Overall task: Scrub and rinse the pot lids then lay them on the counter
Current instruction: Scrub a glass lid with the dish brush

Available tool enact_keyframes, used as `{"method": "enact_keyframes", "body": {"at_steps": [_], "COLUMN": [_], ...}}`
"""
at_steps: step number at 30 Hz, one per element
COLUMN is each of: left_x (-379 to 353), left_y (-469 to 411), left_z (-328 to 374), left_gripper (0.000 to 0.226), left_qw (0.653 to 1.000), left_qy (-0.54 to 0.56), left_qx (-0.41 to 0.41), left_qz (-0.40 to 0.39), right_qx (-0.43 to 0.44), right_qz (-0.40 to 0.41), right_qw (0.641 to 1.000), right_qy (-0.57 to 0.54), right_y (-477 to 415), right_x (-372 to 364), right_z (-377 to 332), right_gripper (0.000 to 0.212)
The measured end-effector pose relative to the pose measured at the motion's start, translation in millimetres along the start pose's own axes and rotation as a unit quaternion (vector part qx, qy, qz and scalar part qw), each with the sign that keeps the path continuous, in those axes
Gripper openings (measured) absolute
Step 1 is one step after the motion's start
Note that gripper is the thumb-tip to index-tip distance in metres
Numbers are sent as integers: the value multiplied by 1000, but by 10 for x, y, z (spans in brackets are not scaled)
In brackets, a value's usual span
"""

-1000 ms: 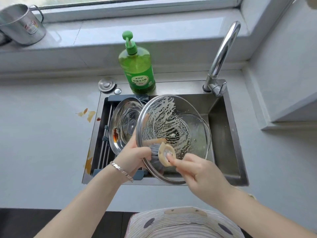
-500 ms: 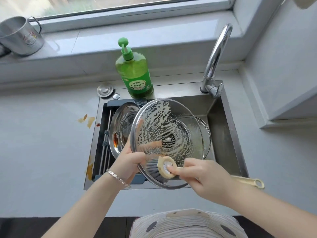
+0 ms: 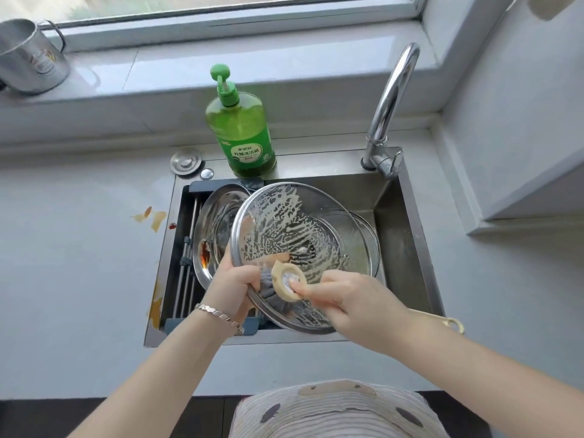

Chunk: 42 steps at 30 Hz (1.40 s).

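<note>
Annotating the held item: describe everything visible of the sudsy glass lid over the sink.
The round steel-rimmed clear-glass pot lid is streaked with white suds and tilted above the steel sink. The left hand grips its lower-left rim; the cream round-headed dish brush, held by the right hand, presses its lower part.

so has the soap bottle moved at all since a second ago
No. The soap bottle stands on the back rim of the sink, just right of the round metal stopper, as before.

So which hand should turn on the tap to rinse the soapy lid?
Probably the right hand. The faucet stands on that side, and it holds only the brush; the left hand grips the glass lid over the sink.
</note>
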<state>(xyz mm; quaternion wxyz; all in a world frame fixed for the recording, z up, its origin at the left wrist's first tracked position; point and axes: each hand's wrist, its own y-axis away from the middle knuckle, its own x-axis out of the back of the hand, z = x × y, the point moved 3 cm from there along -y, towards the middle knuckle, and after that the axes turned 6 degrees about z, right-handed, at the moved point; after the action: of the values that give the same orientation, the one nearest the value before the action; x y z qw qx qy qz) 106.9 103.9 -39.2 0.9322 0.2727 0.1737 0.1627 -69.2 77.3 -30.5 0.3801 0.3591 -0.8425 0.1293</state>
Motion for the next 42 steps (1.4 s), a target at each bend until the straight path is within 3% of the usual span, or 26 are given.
{"method": "enact_keyframes", "body": {"at_steps": [5, 10, 14, 18, 20, 23, 28, 32, 35, 38, 40, 42], "left_x": [89, 64, 117, 78, 76, 115, 69, 88, 47, -7, 9, 57], "left_y": [110, 153, 119, 150, 132, 121, 122, 96, 76, 66, 78, 95], "left_z": [30, 6, 8, 58, 94, 130, 167, 140, 102, 64, 56, 98], "left_gripper": [88, 88, 100, 98, 96, 103, 98, 92, 91, 94, 96, 98], "left_qw": [1000, 999, 999, 999, 1000, 999, 998, 998, 997, 996, 997, 998], "left_qy": [-18, 1, -19, -9, -13, -23, -54, -53, -75, -85, -72, -62], "left_qx": [15, 44, 30, 32, 19, 16, 15, 20, -2, -17, -7, 11], "left_qz": [-10, -15, 3, -3, 8, 22, 14, 14, 13, 23, 24, 14], "right_qx": [-31, -169, -76, -201, -182, -88, -156, -73, -112, -72, -55, -55], "right_qz": [-57, 38, 6, 34, 17, -48, -34, -80, -58, -17, -26, -64], "right_qw": [998, 983, 997, 976, 980, 995, 983, 994, 989, 983, 980, 987], "right_qy": [-3, 62, -13, 82, 77, -8, 88, -31, -74, -166, -188, -140], "right_y": [178, -111, 93, -30, 42, 255, 185, 277, 204, 114, 136, 235], "right_x": [-49, -16, -182, -18, -41, -146, 15, -123, -71, -98, -126, -127], "right_z": [192, 429, 41, 531, 456, 67, 496, 122, 194, 16, -39, 67], "right_gripper": [44, 38, 47, 38, 37, 37, 38, 34, 31, 33, 35, 33]}}
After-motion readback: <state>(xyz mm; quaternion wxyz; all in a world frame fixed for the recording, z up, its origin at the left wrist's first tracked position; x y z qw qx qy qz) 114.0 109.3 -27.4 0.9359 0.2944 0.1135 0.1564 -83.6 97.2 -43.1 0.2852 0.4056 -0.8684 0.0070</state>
